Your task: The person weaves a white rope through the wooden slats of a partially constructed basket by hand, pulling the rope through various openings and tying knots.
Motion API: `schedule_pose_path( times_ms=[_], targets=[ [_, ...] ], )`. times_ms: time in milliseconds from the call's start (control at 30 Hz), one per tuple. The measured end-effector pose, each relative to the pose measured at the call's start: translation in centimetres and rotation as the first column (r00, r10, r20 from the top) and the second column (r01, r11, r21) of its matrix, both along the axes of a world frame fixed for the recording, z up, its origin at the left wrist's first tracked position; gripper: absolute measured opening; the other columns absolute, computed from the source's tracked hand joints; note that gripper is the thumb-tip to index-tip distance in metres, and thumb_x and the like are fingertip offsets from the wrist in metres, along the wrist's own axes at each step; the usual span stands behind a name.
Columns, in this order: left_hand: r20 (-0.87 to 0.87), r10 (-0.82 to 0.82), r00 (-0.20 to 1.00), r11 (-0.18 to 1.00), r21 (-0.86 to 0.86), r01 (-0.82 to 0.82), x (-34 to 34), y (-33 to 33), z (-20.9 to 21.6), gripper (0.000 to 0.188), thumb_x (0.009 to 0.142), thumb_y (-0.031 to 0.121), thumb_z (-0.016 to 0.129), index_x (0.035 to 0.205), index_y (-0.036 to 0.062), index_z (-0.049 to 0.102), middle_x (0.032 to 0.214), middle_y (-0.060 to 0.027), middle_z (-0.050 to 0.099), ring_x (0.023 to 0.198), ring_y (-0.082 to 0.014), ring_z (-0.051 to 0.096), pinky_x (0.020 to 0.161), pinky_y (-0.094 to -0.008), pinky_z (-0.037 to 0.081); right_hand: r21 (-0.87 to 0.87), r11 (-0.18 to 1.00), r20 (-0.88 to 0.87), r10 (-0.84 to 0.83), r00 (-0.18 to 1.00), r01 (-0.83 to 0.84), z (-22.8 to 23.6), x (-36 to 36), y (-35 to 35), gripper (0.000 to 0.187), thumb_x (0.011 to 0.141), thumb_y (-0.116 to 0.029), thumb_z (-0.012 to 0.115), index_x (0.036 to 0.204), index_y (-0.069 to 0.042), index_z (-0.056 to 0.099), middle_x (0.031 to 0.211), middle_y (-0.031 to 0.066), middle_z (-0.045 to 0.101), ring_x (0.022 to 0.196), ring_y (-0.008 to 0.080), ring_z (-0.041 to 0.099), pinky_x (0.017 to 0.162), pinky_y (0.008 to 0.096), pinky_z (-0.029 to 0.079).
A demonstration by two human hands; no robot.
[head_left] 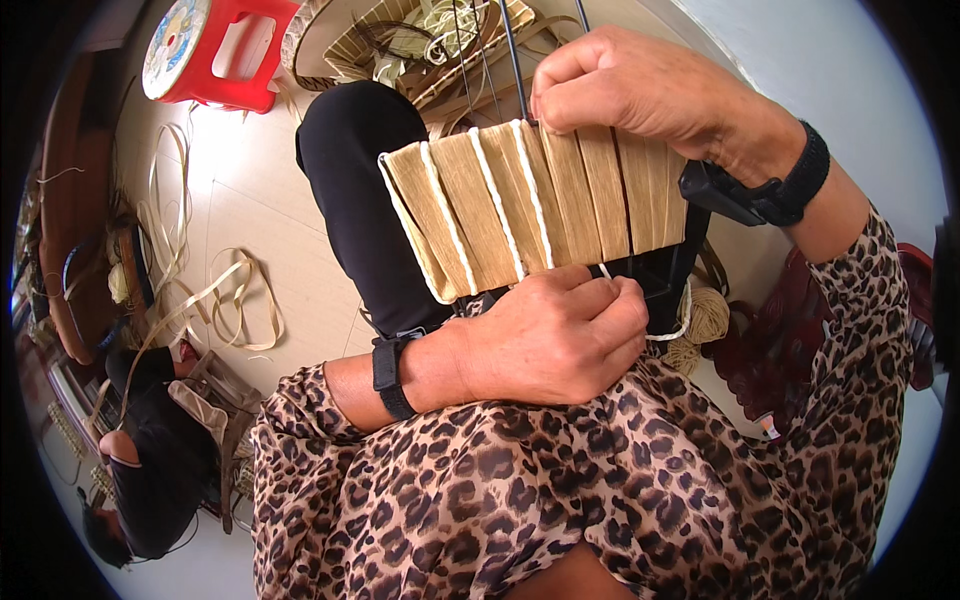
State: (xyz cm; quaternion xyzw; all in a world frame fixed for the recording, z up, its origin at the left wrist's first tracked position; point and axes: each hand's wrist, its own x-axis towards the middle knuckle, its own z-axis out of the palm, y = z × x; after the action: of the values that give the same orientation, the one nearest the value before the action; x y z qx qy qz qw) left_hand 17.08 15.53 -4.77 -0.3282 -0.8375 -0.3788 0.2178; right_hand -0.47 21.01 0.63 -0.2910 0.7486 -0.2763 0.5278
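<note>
A panel of flat tan strips (pixel 572 205) wrapped side by side over a black wire frame (pixel 515 70) lies across my lap. Several white cords (pixel 486 190) run over its left part from the upper edge to the lower one. My left hand (pixel 560 335) is closed at the lower edge, its fingers curled round a white cord (pixel 688 310) that loops out to the right. At the upper edge, beside a frame rod, my right hand (pixel 645 90) is pinched closed. What lies between its fingertips is hidden. Both wrists wear black bands.
A red stool (pixel 240 60) and a basket (pixel 350 45) holding loose strips stand beyond my knee. Long pale strips (pixel 260 300) trail over the floor at left. A ball of twine (pixel 705 315) rests at right. Another person in dark clothes (pixel 165 480) sits at lower left.
</note>
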Motion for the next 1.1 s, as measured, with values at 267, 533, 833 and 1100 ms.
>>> schedule_pose_path(
  times_ms=[267, 533, 833, 1100],
  targets=[
    [0.040, -0.015, 0.999, 0.999, -0.051, 0.017, -0.1, -0.2, 0.3, 0.012, 0.060, 0.010, 0.059, 0.066, -0.0003, 0.055, 0.076, -0.0096, 0.051, 0.062, -0.0161, 0.053, 0.049, -0.0267, 0.044, -0.163, 0.987, -0.055, -0.023, 0.998, 0.014, -0.3, -0.3, 0.9, 0.023, 0.075, -0.021, 0.059, 0.082, 0.000, 0.064, 0.073, 0.0019, 0.060, 0.069, 0.0085, 0.052, 0.069, 0.0224, 0.042],
    [0.030, -0.014, 0.999, 0.998, -0.053, 0.015, -0.2, 0.0, 0.3, 0.012, 0.060, 0.010, 0.059, 0.066, 0.0000, 0.055, 0.075, -0.0090, 0.050, 0.063, -0.0162, 0.053, 0.050, -0.0263, 0.044, -0.144, 0.976, 0.023, 0.168, 0.986, -0.163, -0.6, -1.9, 1.7, 0.023, 0.076, -0.018, 0.058, 0.087, 0.001, 0.063, 0.078, 0.0032, 0.061, 0.072, 0.0088, 0.053, 0.070, 0.0233, 0.043],
    [0.016, -0.032, 0.999, 0.999, 0.019, 0.031, -0.1, 0.0, -0.1, 0.015, 0.061, 0.004, 0.063, 0.071, -0.0040, 0.055, 0.080, -0.0103, 0.053, 0.056, -0.0134, 0.051, 0.045, -0.0242, 0.043, -0.141, 0.986, 0.012, 0.093, 0.996, -0.090, -0.7, -0.8, 1.3, 0.020, 0.077, -0.017, 0.057, 0.085, 0.000, 0.063, 0.076, 0.0005, 0.059, 0.072, 0.0066, 0.051, 0.069, 0.0221, 0.042],
    [0.025, -0.042, 0.999, 0.999, 0.020, 0.041, -0.2, -0.2, -0.3, 0.016, 0.061, 0.003, 0.063, 0.072, -0.0042, 0.055, 0.080, -0.0100, 0.053, 0.055, -0.0127, 0.051, 0.044, -0.0245, 0.043, -0.155, 0.986, 0.057, 0.078, 0.995, -0.068, -0.9, -0.7, 1.1, 0.019, 0.077, -0.018, 0.058, 0.082, 0.000, 0.063, 0.073, -0.0012, 0.058, 0.068, 0.0059, 0.049, 0.065, 0.0222, 0.040]
  ],
)
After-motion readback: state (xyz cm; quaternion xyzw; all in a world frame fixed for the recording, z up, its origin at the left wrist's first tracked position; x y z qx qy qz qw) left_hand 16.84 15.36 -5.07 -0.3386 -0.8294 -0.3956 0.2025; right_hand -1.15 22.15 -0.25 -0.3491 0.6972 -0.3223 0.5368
